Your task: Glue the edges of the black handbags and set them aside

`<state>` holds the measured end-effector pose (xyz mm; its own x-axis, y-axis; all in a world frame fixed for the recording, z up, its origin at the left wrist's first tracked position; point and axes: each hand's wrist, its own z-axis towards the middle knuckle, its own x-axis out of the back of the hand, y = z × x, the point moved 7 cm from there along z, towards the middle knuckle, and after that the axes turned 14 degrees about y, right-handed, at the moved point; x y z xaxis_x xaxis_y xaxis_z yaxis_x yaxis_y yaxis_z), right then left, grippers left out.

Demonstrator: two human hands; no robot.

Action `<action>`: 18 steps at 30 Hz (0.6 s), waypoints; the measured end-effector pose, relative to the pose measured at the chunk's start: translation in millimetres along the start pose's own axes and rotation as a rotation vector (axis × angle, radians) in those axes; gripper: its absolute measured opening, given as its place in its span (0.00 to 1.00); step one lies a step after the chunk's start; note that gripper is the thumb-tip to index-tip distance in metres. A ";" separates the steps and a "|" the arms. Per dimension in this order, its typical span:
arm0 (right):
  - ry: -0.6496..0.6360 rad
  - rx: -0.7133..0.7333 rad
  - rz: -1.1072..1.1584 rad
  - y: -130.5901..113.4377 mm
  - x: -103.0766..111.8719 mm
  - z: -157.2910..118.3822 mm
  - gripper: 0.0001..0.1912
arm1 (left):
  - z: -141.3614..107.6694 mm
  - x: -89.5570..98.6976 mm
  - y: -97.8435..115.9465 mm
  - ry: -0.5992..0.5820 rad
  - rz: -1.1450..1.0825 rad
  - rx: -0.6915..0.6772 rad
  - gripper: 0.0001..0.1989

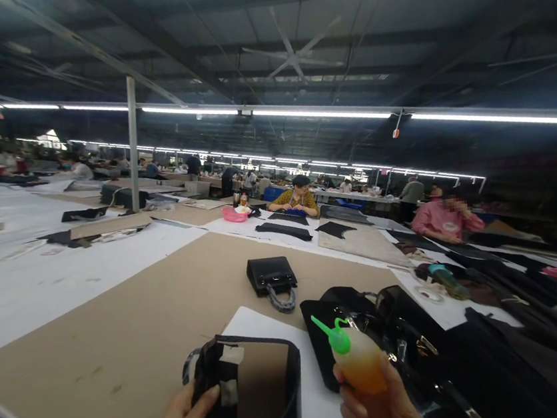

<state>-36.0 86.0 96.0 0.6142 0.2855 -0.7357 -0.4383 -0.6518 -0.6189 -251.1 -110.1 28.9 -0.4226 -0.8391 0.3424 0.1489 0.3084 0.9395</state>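
In my head view, my left fingers point(207, 401) are clamped on the side of an open black bag point(251, 390), low in front of me. My right fingers point(354, 407) wrap a bottle point(361, 367) of amber liquid, its green nozzle point(340, 341) tilted leftward. Beyond, a smaller black handbag point(272, 277) rests on the brown surface point(145, 318).

Open bag point(251, 386) left, bottle point(361, 364) right — a handbag point(270, 273) on the table point(140, 319) beyond both.

The head camera faces forward over the near table point(143, 305), up to the ceiling point(388, 22).
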 end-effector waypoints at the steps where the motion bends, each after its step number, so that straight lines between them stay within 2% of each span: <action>1: 0.035 0.025 0.018 -1.7 5.5 2.9 0.24 | 0.4 -0.5 -1.3 0.001 -0.015 0.003 0.23; 6: 0.233 0.058 0.049 -4.0 29.7 7.7 0.27 | 5.7 9.1 -6.8 0.161 -0.060 -0.034 0.31; 8: 0.245 0.062 0.042 -4.3 29.7 5.9 0.26 | 6.6 9.8 -6.4 0.154 -0.098 -0.041 0.33; 14: 0.278 0.073 0.067 -10.8 27.1 -0.8 0.25 | 9.8 5.5 5.8 -0.065 -0.290 0.084 0.31; 18: 0.337 0.078 0.050 -22.5 36.4 -6.0 0.27 | 17.3 8.6 35.9 -0.284 -0.378 0.153 0.28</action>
<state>0.1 106.9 84.9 0.7674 -0.0019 -0.6411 -0.5140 -0.5996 -0.6135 -264.8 -98.5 65.5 -0.6520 -0.7560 -0.0573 -0.1859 0.0862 0.9788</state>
